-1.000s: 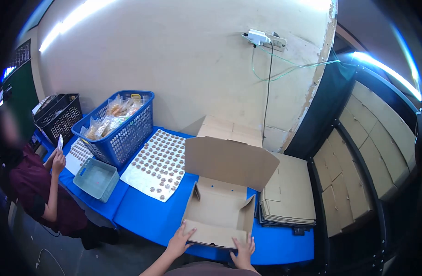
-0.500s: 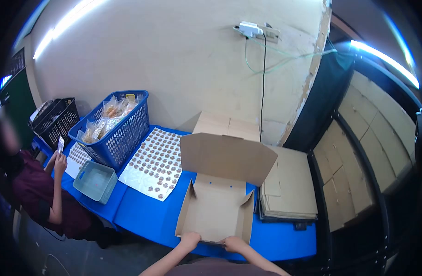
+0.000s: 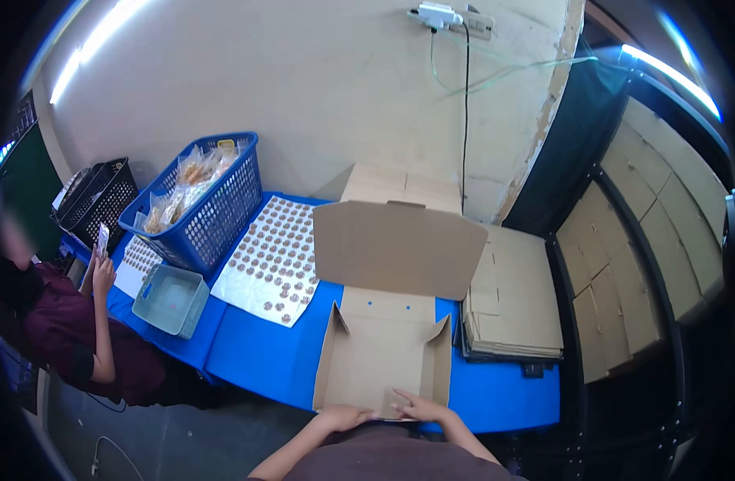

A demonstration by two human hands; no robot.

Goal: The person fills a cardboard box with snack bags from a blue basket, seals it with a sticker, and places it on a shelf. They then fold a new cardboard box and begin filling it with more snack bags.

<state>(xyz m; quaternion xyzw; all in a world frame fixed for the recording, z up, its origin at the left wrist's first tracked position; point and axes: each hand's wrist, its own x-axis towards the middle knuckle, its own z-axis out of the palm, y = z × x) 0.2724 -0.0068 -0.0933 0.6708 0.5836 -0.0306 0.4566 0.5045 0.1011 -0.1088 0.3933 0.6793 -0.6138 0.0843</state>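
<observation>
An open cardboard box (image 3: 379, 345) lies in front of me, its side walls raised and its large lid panel (image 3: 399, 248) standing up at the back. At the near edge, my left hand (image 3: 347, 417) is closed on the front wall, fingers pointing right. My right hand (image 3: 419, 407) touches the same front edge farther right. Its index finger stretches over into the box, apart from the thumb. The undersides of both hands are hidden.
A stack of flat cardboard (image 3: 516, 297) lies right of the box. Left are a sheet of round brown pieces (image 3: 271, 256), a blue basket (image 3: 223, 216) of bagged items and a pale green bin (image 3: 171, 301). A co-worker (image 3: 70, 345) stands left, holding a small packet (image 3: 103, 239).
My right hand has shifted from gripping the front edge to reaching its index finger inside the box. My left hand has slid right along the edge. The view has tilted down slightly.
</observation>
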